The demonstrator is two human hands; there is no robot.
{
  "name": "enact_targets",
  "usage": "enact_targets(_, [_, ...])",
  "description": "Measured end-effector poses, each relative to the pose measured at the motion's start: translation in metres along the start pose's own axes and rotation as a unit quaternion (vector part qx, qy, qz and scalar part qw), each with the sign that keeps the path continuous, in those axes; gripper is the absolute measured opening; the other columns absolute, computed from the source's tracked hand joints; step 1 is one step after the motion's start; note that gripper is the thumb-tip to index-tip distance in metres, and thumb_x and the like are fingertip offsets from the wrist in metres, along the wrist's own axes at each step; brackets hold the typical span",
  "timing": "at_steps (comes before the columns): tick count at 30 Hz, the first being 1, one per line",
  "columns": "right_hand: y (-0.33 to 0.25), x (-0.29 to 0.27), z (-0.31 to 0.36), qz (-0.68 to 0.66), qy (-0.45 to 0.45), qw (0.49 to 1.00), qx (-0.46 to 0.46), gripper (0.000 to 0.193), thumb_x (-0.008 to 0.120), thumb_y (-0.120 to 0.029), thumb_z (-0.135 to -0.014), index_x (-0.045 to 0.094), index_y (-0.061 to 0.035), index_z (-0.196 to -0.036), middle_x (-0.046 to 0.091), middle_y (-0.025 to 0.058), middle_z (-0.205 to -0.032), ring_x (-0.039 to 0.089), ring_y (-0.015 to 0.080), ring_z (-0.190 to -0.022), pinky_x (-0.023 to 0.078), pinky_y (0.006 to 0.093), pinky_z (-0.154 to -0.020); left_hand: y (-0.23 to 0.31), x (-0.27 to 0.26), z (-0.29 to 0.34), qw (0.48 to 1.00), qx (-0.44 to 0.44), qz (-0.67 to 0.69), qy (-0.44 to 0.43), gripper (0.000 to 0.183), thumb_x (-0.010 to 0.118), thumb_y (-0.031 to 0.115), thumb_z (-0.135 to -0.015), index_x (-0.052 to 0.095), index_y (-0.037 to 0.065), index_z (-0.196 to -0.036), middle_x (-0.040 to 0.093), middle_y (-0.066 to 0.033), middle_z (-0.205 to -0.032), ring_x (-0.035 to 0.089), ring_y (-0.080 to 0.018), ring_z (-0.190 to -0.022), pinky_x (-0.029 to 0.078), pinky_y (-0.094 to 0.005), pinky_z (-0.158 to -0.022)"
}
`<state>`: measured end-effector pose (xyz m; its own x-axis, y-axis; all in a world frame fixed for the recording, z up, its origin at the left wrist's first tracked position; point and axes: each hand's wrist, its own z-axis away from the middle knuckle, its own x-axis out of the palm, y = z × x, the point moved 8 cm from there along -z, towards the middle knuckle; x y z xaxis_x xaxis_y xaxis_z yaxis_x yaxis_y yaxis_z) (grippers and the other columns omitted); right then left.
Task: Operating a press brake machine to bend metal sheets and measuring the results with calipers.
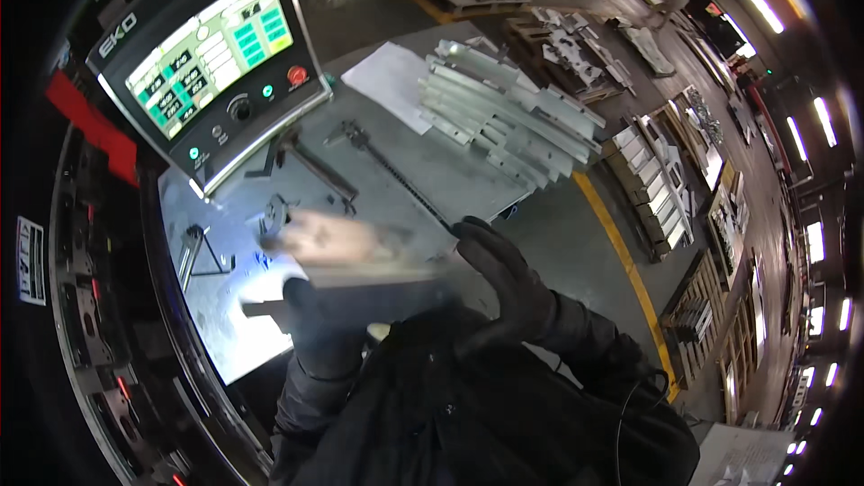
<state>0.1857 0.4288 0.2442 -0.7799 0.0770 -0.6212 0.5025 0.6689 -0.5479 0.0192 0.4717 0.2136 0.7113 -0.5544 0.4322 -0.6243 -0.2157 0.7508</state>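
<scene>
My left hand, in a dark glove, is at the left end of a dark grey flat metal piece and grips it in front of my body. Motion smears both the piece and the fingers. A narrow dark strip juts out left of that hand. My right hand, also gloved, is open beside the piece's right end, its fingers stretched forward. Whether it touches the piece I cannot tell. Just beyond the piece is a blurred tan, block-like thing, its kind unclear.
On the grey table lie a hammer, a long dark rod with a chain-like texture, a white sheet and stacked metal profiles. A control panel stands at the left. Pallets with metal parts stand on the floor at right.
</scene>
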Motion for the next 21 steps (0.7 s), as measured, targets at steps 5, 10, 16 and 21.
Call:
enact_targets(5, [0.037, -0.036, 0.010, 0.220, 0.026, 0.970, 0.101, 0.057, 0.064, -0.030, -0.067, 0.046, -0.0038, -0.114, 0.047, 0.0126, -0.111, 0.048, 0.0252, -0.092, 0.037, 0.0377, -0.079, -0.041, -0.005, -0.059, 0.931, -0.049, 0.323, 0.162, 0.040, 0.046, 0.029, -0.086, 0.038, 0.014, -0.122, 0.047, -0.0067, -0.118, 0.047, -0.0200, -0.105, 0.040, -0.0359, -0.087])
enact_targets(10, [0.078, -0.096, -0.029, 0.242, -0.020, 0.970, 0.014, 0.056, 0.065, -0.033, -0.067, 0.048, 0.0023, -0.108, 0.057, 0.0122, -0.087, 0.053, 0.0273, -0.066, 0.042, 0.0341, -0.062, -0.088, 0.014, -0.133, 0.927, -0.118, 0.341, 0.101, 0.041, 0.052, 0.026, -0.083, 0.041, 0.011, -0.118, 0.049, -0.0058, -0.112, 0.048, -0.0184, -0.100, 0.040, -0.0316, -0.082])
enact_targets(16, [0.177, -0.165, -0.034, 0.316, -0.082, 0.941, 0.091, 0.062, 0.066, -0.034, -0.065, 0.045, -0.0055, -0.117, 0.055, 0.0132, -0.105, 0.053, 0.0273, -0.089, 0.041, 0.0346, -0.077, -0.178, -0.033, -0.097, 0.901, -0.243, 0.294, 0.206, 0.019, 0.055, 0.014, -0.078, 0.056, 0.011, -0.097, 0.056, -0.0034, -0.093, 0.052, -0.0183, -0.085, 0.042, -0.0294, -0.074])
enact_targets(21, [0.222, -0.155, -0.032, 0.255, -0.093, 0.951, 0.147, 0.060, 0.070, -0.024, -0.062, 0.047, -0.0095, -0.115, 0.057, 0.0096, -0.100, 0.054, 0.0257, -0.084, 0.042, 0.0345, -0.073, -0.186, -0.059, -0.049, 0.885, -0.269, 0.271, 0.266, 0.018, 0.055, 0.014, -0.078, 0.055, 0.011, -0.096, 0.056, -0.0031, -0.093, 0.052, -0.0161, -0.086, 0.042, -0.0279, -0.072])
